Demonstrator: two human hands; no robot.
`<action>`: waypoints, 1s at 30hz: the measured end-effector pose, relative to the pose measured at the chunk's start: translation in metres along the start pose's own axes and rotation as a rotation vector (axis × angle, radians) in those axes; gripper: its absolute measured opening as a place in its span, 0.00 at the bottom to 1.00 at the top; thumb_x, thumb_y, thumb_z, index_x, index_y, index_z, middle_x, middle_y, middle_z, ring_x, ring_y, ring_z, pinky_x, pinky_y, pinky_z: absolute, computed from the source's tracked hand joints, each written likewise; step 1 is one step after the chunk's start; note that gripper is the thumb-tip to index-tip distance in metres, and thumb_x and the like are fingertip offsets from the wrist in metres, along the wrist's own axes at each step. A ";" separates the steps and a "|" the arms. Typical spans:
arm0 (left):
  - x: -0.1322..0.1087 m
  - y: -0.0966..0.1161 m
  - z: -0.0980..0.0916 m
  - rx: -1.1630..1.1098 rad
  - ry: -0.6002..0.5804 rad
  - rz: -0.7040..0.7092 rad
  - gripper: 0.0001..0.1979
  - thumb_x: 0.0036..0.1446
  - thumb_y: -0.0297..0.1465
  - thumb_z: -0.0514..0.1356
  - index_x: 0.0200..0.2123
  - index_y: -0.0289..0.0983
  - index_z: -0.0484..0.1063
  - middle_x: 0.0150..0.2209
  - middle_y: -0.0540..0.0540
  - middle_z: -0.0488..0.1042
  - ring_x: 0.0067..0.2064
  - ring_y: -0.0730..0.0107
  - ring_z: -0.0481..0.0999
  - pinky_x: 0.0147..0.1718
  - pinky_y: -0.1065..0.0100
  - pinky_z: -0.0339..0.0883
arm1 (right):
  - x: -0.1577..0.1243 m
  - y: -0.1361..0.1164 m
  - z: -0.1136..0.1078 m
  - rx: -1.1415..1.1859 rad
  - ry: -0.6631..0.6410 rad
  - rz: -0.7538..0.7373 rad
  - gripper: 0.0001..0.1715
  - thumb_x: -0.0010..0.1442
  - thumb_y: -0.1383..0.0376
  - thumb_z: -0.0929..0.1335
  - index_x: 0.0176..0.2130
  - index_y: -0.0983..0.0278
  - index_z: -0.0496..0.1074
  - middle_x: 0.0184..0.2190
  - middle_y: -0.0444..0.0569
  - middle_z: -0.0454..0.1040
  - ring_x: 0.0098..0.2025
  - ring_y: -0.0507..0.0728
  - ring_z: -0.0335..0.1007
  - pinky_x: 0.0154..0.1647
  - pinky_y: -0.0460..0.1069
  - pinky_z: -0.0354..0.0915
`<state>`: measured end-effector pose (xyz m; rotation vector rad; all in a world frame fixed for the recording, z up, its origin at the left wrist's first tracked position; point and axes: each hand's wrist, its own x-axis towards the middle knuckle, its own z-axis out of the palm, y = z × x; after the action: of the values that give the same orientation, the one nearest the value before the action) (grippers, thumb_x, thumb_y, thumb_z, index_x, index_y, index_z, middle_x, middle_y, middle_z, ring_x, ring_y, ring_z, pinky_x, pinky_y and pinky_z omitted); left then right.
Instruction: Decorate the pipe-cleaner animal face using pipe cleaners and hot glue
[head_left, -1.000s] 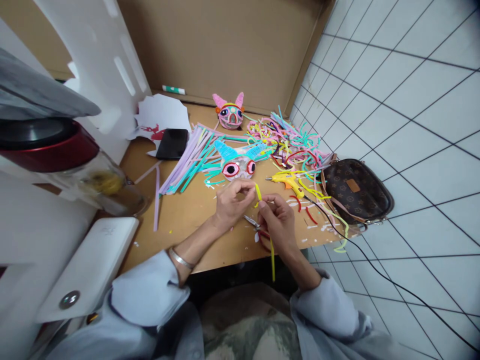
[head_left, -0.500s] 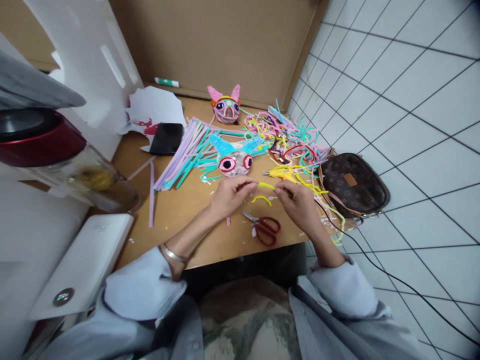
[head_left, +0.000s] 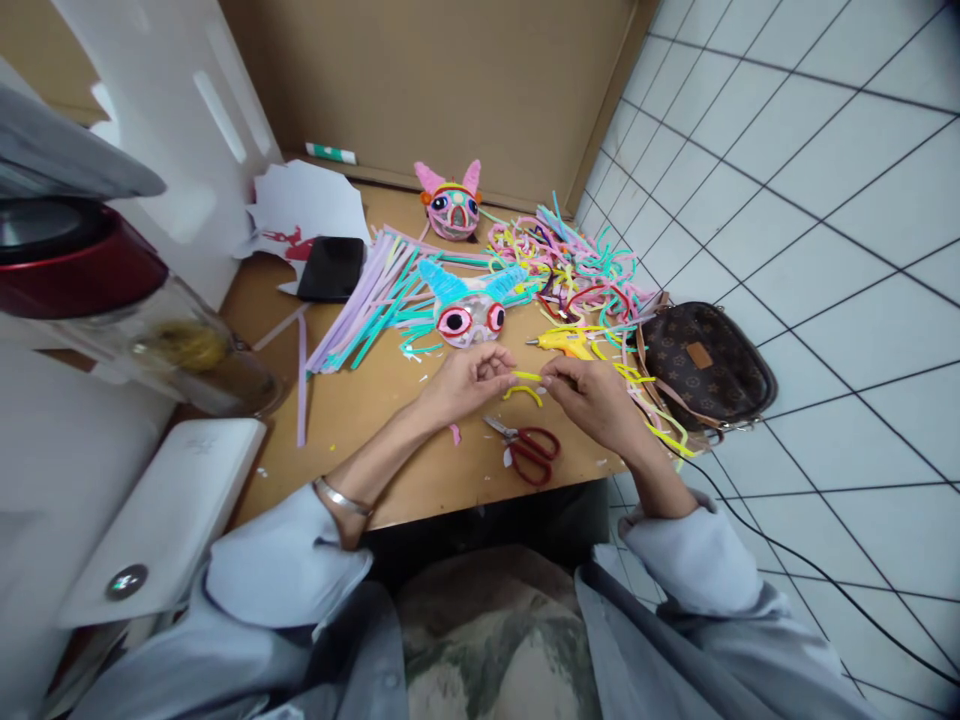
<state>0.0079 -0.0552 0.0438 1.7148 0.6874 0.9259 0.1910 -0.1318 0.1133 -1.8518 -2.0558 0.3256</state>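
My left hand (head_left: 465, 382) and my right hand (head_left: 592, 398) pinch the two ends of a short yellow pipe cleaner piece (head_left: 526, 376) just above the wooden table (head_left: 360, 420). A second curved yellow piece (head_left: 523, 393) lies right under it. Red-handled scissors (head_left: 529, 447) rest on the table in front of my hands. A blue-eared mask with pink eyes (head_left: 471, 312) sits just beyond my left hand. A yellow glue gun (head_left: 564, 343) lies beyond my right hand.
A pink-eared mask (head_left: 450, 205) stands at the back. Straight pipe cleaners (head_left: 367, 310) and a tangled pile (head_left: 570, 270) cover the middle. A black phone (head_left: 331, 268), white paper (head_left: 300, 205), a brown bag (head_left: 705, 365) at the right edge, a jar (head_left: 172, 350) at left.
My right hand put the scissors down on the table. The long yellow pipe cleaner is now a short piece held level between both hands. The view shifted slightly.
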 end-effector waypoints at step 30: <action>-0.004 0.010 0.014 -0.365 0.171 -0.272 0.15 0.40 0.39 0.71 0.26 0.34 0.75 0.20 0.51 0.71 0.22 0.77 0.64 0.23 0.73 0.56 | -0.017 -0.006 0.050 -0.025 0.402 -0.150 0.14 0.66 0.68 0.61 0.30 0.61 0.70 0.24 0.45 0.73 0.28 0.53 0.68 0.30 0.47 0.56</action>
<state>0.0172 -0.0684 0.0499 1.1979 0.7876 0.9450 0.1667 -0.1458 0.0679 -1.6059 -1.9053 -0.1065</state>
